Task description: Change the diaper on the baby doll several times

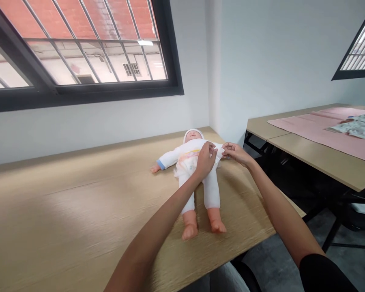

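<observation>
A baby doll [212, 190] in a white suit and white cap lies on its back on the wooden table, feet towards me. Around its hips, over the suit, is a white diaper [187, 163] with a coloured print at the waist. My left hand [205, 161] is closed in a pinch at the diaper's front, on the right side of the doll's waist. Just right of it, my right hand [236, 154] pinches the diaper's white side edge. The doll's arm on that side is mostly hidden behind my hands.
The wooden table [79, 211] stands against the wall below a barred window [88, 44]. To the right, another table [316, 156] carries a pink cloth [307, 129] and folded pale baby clothes [360, 126]. A gap separates the two tables.
</observation>
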`<state>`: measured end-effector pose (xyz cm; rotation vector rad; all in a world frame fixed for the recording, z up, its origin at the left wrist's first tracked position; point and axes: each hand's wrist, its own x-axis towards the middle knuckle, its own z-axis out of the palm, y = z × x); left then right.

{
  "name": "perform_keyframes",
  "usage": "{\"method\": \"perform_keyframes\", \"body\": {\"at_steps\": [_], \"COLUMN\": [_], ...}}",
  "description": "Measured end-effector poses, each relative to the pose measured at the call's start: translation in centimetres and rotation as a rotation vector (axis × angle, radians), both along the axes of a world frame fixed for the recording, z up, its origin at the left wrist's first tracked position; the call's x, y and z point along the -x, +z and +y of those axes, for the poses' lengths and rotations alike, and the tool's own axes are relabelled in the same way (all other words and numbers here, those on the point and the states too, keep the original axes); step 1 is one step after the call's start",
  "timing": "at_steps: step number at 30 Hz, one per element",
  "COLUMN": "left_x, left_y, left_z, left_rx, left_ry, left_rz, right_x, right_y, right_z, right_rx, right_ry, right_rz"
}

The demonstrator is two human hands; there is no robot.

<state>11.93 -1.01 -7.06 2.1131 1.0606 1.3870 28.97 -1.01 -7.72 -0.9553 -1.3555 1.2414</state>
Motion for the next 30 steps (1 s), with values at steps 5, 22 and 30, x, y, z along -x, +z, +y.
{"method": "perform_keyframes", "body": {"at_steps": [5,22,30], "left_x": [0.07,0.15,0.14], "left_y": [0.47,-0.18,0.42], "left_z": [-0.52,-0.24,-0.6], "left_rx": [0.013,-0.042,0.007], "left_ry": [-0.075,-0.039,-0.03], "left_rz": [0.159,0.211,0.223], "right_x": [0.27,-0.07,0.04], "right_y": [-0.08,-0.12,0.15], "right_z": [-0.02,0.01,-0.24], "right_rx": [0.024,0.083,0.075], "right_ry": [-0.001,0.056,0.055], "right_rz": [0.095,0.156,0.173]}}
